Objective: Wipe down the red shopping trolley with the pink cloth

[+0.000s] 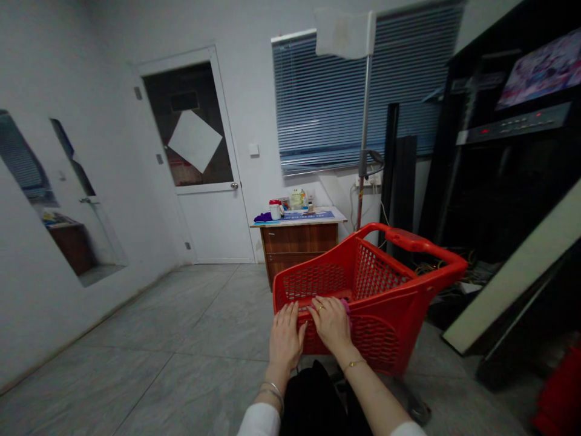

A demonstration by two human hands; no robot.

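Note:
A red plastic shopping cart (399, 284) with mesh walls stands on the grey tiled floor in front of me. My left hand (285, 336) rests on the cart's near rim with its fingers curled over the edge. My right hand (331, 321) lies on the same rim beside it, fingers bent over the edge, and a bit of pink cloth (346, 306) shows under it. Whether the right hand grips the cloth or only the rim is unclear. The cart's red handle (411, 237) is on the far side.
A wooden cabinet (299, 242) with bottles and a cup stands behind the cart by a white door (213, 224). A metal pole (364, 151) rises before the blinds. Dark shelving with a screen (512, 169) and a leaning board (512, 272) fill the right. Open floor lies to the left.

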